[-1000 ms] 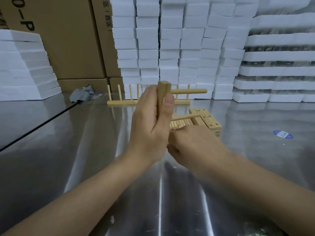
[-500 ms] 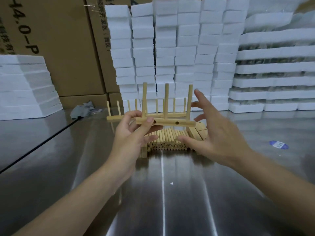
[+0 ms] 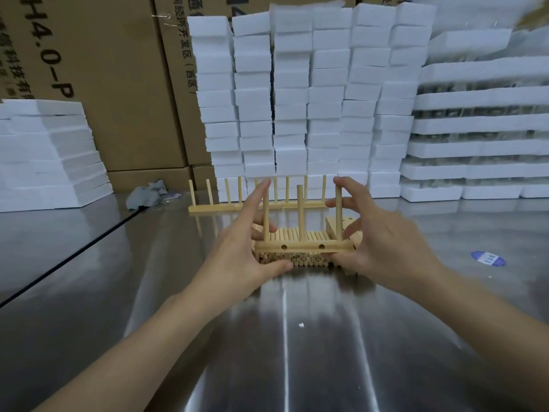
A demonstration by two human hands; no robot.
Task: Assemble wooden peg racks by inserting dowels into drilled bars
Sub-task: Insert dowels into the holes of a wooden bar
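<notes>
Your left hand (image 3: 237,248), fingers straight and spread, braces the left end of the pale wooden drilled bar (image 3: 303,246) carrying three upright round dowels (image 3: 300,212), while your right hand (image 3: 383,242) curls round its right end, just above the pile of loose wooden dowels (image 3: 297,260) on the shiny steel table (image 3: 297,352).

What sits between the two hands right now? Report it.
In the head view, a drilled bar with three upright dowels spans from the left hand to the right hand, above a pile of loose dowels.
</notes>
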